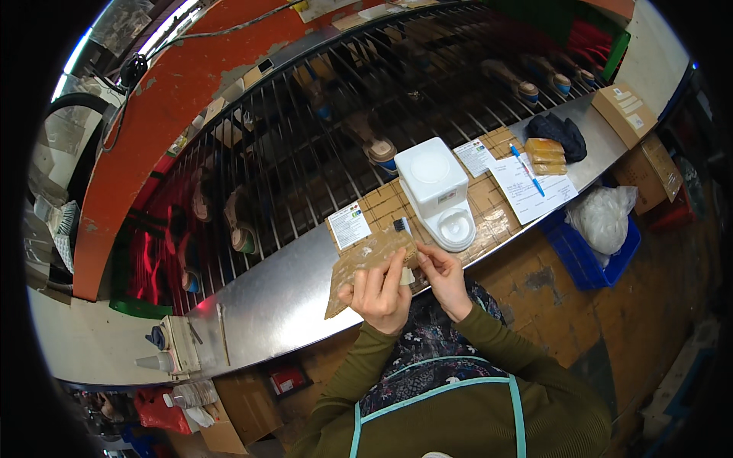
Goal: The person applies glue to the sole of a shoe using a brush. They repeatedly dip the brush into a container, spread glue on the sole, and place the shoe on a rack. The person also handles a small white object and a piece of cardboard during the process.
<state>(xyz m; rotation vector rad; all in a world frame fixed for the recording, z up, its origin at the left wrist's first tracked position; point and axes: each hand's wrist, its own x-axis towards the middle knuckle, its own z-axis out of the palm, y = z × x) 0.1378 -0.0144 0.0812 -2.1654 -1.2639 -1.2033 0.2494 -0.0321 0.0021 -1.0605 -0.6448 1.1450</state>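
Note:
My left hand has its fingers curled over the right part of a piece of brown cardboard. Close beside it, my right hand is closed, thumb and index finger pinched at the cardboard's right edge. Whatever small thing lies between the fingertips is too small to name. A pale scrap shows between the two hands. Just beyond the fingers lies a small item with a black bristle-like end. A white plastic unit with a boxy top and a round cup in its base stands right of it.
Behind the metal ledge, a rack of bars carries several shoe-shaped forms by a red glow. At right lie paper sheets, a blue pen, yellowish blocks, dark cloth and a carton. Below stands a blue crate.

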